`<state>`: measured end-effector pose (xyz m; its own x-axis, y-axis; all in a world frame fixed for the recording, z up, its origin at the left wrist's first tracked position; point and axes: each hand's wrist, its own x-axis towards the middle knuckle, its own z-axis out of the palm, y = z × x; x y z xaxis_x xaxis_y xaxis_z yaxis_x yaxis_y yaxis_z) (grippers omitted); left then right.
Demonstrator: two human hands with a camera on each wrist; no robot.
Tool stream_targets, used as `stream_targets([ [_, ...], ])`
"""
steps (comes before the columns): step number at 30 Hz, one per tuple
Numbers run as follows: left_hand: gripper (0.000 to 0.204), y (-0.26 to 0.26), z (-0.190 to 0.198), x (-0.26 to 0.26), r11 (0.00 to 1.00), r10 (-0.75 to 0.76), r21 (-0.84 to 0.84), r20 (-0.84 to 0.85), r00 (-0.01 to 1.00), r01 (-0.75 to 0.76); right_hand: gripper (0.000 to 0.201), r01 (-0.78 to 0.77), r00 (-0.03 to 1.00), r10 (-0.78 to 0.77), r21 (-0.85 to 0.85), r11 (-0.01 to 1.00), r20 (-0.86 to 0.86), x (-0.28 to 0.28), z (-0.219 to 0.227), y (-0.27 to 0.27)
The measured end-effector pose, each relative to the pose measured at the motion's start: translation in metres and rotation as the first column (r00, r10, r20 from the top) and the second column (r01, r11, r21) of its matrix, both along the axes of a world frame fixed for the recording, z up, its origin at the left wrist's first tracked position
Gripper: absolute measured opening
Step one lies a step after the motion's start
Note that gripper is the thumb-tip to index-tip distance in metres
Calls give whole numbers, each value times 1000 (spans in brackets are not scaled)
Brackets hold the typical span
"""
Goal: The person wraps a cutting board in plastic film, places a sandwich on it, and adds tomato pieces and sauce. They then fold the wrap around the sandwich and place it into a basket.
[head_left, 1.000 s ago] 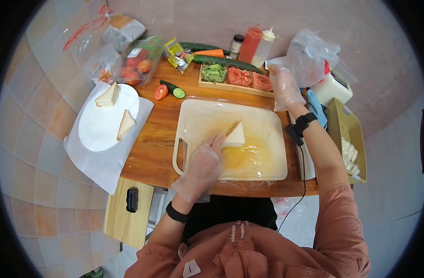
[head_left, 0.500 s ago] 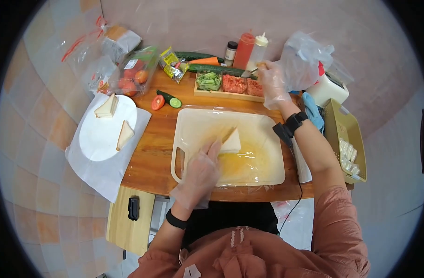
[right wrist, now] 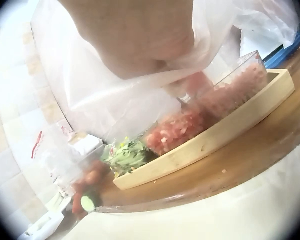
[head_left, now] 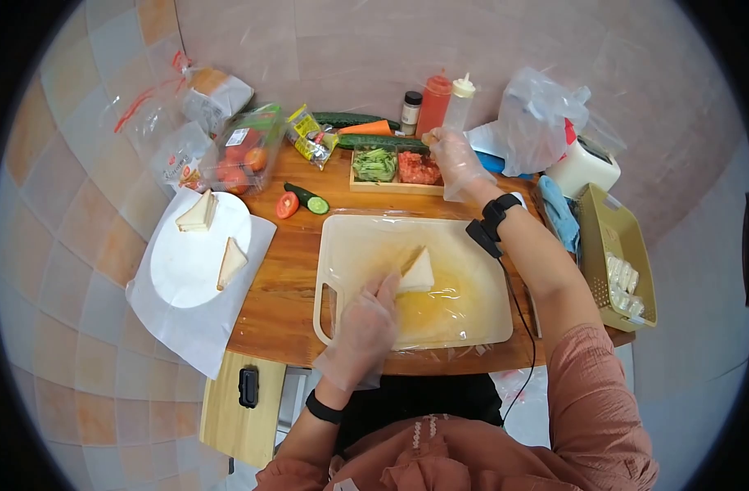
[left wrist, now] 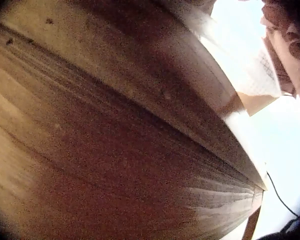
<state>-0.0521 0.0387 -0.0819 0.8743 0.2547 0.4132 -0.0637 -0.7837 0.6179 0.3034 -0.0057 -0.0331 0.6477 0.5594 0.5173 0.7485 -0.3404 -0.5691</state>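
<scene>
In the head view, my gloved left hand (head_left: 362, 327) pinches the near-left corner of a triangle of stacked white bread (head_left: 418, 274). The bread rests on a cream cutting board (head_left: 489, 323) with yellow smears. My gloved right hand (head_left: 458, 159) is over the right part of a wooden tray (head_left: 391, 187), fingers curled. It holds a small metal utensil (right wrist: 185, 98), mostly hidden behind the hand and glove. Shredded cucumber (head_left: 374, 164) and chopped red filling (head_left: 418, 168) sit in the tray's clear tubs; in the right wrist view another tub of pinkish filling (right wrist: 235, 92) shows.
At left, a white plate (head_left: 174, 274) bears two more bread stacks. Cut tomato (head_left: 287, 204) and cucumber (head_left: 315, 202) lie near the board. Behind the tray stand a red squeeze bottle (head_left: 434, 103) and a jar (head_left: 410, 113). A basket (head_left: 645, 278) is at right.
My right hand has moved left, from the tray's right end to over its right-hand tubs. The metal utensil showed at its fingers half a second ago. My left hand keeps to the bread.
</scene>
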Motion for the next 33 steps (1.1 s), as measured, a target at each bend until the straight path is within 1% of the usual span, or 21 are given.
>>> stream_targets([
  [3, 45, 0, -1, 0, 999, -18, 28, 22, 1000, 18, 14, -5, 980, 16, 55, 998, -199, 6, -2, 4],
  [4, 45, 0, 1, 0, 1000, -18, 22, -5, 1000, 18, 14, 64, 971, 14, -319, 946, 238, 11, 3, 4],
  [5, 44, 0, 2, 0, 1000, -17, 16, -32, 999, 17, 15, 275, 782, 175, -583, 765, 598, 14, 6, 3],
  [9, 44, 0, 4, 0, 1000, -25, 11, -18, 1000, 26, 15, 380, 715, 251, -664, 644, 652, 24, 1, 2],
  [11, 44, -1, 3, 0, 1000, -19, 2, -18, 1000, 19, 12, 251, 928, -21, -581, 774, 372, 46, -14, 2],
  [12, 44, -2, 2, 0, 1000, -19, -1, -22, 1000, 19, 12, 248, 930, -21, -584, 773, 368, 58, -23, 2],
  [13, 44, -2, 1, 1, 1000, -14, 2, -12, 1000, 14, 12, 78, 995, -96, -357, 931, -32, 75, -36, 2],
  [14, 45, -2, 0, 1, 1000, -10, 6, -2, 1000, 10, 12, 20, 902, -37, -45, 999, -429, 77, -39, 1],
  [15, 45, -2, 1, 1, 1000, -12, 6, -5, 1000, 12, 12, 22, 901, -39, -45, 999, -432, 80, -43, -2],
  [17, 46, -2, 1, 1, 1000, -7, 30, -12, 1000, 7, 14, 72, 997, -80, -262, 962, -18, 65, -28, -11],
  [18, 46, -2, 1, 1, 999, -9, 32, -14, 1000, 10, 15, 129, 979, -62, -354, 926, 195, 56, -19, -15],
  [20, 49, -1, 1, 1, 1000, -8, 23, -13, 1000, 8, 17, 291, 816, 45, -477, 829, 576, 46, -13, -20],
  [21, 49, -1, 0, 1, 1000, -9, 26, -14, 1000, 10, 17, 291, 818, 42, -476, 830, 574, 40, -13, -19],
  [22, 50, -1, -2, 1, 1000, -7, 29, -12, 1000, 7, 15, 114, 888, 34, -290, 950, 459, 35, -15, -18],
  [23, 51, -1, -2, 1, 999, -6, 32, -10, 1000, 6, 13, -43, 939, 60, -59, 997, 338, 31, -15, -16],
  [24, 51, -2, 0, 1, 999, -10, 36, -13, 1000, 10, 13, -39, 940, 55, -55, 998, 336, 29, -14, -11],
  [26, 53, -3, 4, 0, 1000, 2, 25, -63, 998, 0, 15, 76, 996, -74, -48, 996, 39, 20, -5, -1],
  [27, 53, -3, 4, 1, 1000, 1, 28, -66, 998, 1, 15, 78, 996, -76, -45, 996, 37, 18, 0, -1],
  [28, 48, -2, 2, 2, 997, 6, 74, -6, 1000, -5, 16, 119, 889, 55, -345, 931, 455, 24, 1, 0],
  [29, 44, -2, 1, 2, 993, 9, 119, 54, 999, -15, 18, 278, 621, 301, -562, 779, 724, 29, 2, 1],
  [33, 45, -1, 0, 1, 990, 11, 137, 47, 999, -17, 18, 209, 697, 361, -657, 725, 619, 62, -23, 3],
])
